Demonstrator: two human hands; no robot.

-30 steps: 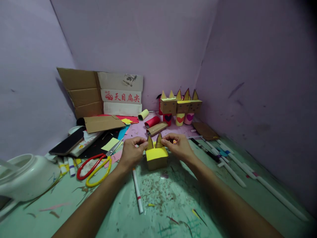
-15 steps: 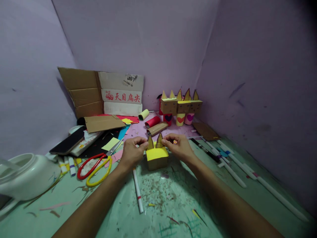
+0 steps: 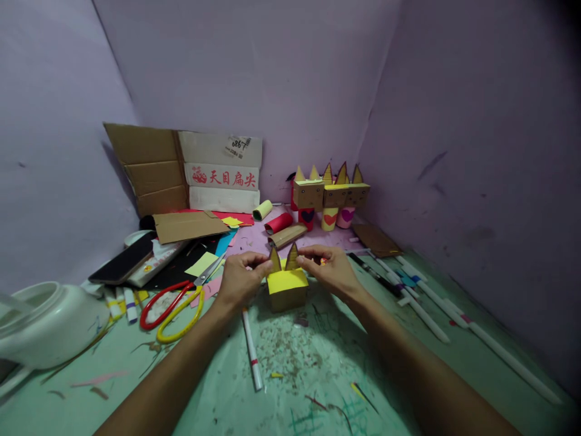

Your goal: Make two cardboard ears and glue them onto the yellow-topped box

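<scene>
In the middle of the table stands a small cardboard box point(image 3: 287, 297) with a yellow paper top point(image 3: 287, 280). Two pointed cardboard ears rise from its far edge. My left hand point(image 3: 242, 275) pinches the left cardboard ear point(image 3: 275, 260) between thumb and fingers. On the other side, my right hand point(image 3: 331, 271) has its thumb and fingertips closed at the outer edge of the right cardboard ear point(image 3: 292, 258). A white marker point(image 3: 252, 351) lies on the table just in front of my left hand.
Scissors point(image 3: 179, 309) with red and yellow handles lie at left, beside a white teapot point(image 3: 54, 327). Several finished box-headed figures point(image 3: 336, 197) stand at the back near paper rolls point(image 3: 278, 223). White sticks point(image 3: 426, 318) lie along the right; a folded carton point(image 3: 222, 175) leans behind.
Both hands stay at the ears with almost the same grip. The whole view has shifted very slightly; nothing else visibly moves.
</scene>
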